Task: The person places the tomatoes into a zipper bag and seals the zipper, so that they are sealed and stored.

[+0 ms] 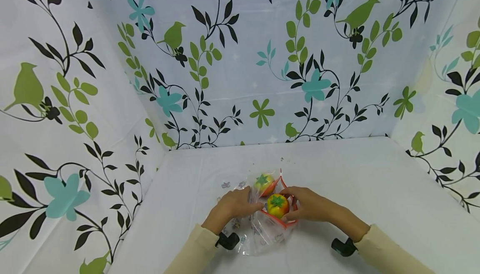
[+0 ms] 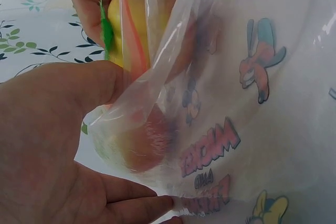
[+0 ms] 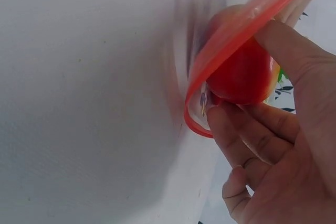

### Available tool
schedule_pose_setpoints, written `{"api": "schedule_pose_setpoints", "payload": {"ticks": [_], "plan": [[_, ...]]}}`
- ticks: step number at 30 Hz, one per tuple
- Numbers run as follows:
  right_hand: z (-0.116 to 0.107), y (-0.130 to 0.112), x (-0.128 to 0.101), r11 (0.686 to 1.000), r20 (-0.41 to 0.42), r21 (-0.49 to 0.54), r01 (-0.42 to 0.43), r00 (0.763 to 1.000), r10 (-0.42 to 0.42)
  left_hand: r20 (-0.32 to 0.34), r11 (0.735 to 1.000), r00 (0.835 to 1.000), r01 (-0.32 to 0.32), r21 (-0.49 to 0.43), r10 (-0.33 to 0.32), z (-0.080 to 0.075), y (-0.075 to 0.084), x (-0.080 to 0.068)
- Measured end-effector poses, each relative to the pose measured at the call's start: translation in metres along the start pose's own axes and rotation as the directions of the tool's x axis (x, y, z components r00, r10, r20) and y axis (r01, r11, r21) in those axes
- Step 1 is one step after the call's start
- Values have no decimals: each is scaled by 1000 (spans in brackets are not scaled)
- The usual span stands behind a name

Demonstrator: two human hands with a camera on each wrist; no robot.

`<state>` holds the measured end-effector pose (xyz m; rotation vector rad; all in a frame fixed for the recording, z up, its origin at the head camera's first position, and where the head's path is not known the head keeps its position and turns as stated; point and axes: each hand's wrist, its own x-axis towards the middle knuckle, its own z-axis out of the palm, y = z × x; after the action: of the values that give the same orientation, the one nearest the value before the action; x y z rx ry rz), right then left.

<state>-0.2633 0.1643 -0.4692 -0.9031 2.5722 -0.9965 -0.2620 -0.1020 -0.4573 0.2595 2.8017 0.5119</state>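
Observation:
A clear plastic bag (image 1: 262,236) with a red zip edge (image 3: 231,40) and printed cartoon figures lies on the white surface, its mouth spread. My left hand (image 1: 234,203) grips the bag near its mouth, thumb at the rim and fingers farther along the film. With thumb and fingers, my right hand (image 1: 309,204) holds a shiny yellow-and-red fruit (image 1: 277,206) with a green leafy top at the bag's opening. A second similar fruit (image 1: 263,182) sits behind the film, beyond the first. In the left wrist view, film partly veils both fruits.
The white table cover (image 1: 180,207) extends around the bag. Cloth walls (image 1: 240,66) printed with birds, leaves and flowers rise at the back and both sides. A dark wrist camera (image 1: 228,240) is strapped at the left wrist, another (image 1: 343,247) at the right.

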Motion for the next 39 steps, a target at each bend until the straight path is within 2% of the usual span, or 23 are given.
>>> {"api": "schedule_pose_setpoints", "payload": {"ticks": [12, 22, 29, 39], "plan": [[-3, -2, -5, 1000, 13, 14, 15, 1000, -15, -3, 1000, 1000, -5, -1, 5, 3, 2, 2], [-16, -3, -29, 1000, -33, 7, -27, 999, 27, 3, 1000, 1000, -9, -1, 9, 1, 5, 0], [-12, -4, -41, 999, -19, 22, 31, 999, -30, 5, 1000, 1000, 13, -21, -13, 1, 4, 0], [10, -17, -49, 990, -30, 80, 115, 993, -113, -13, 1000, 1000, -15, -10, 15, -3, 5, 2]]}}
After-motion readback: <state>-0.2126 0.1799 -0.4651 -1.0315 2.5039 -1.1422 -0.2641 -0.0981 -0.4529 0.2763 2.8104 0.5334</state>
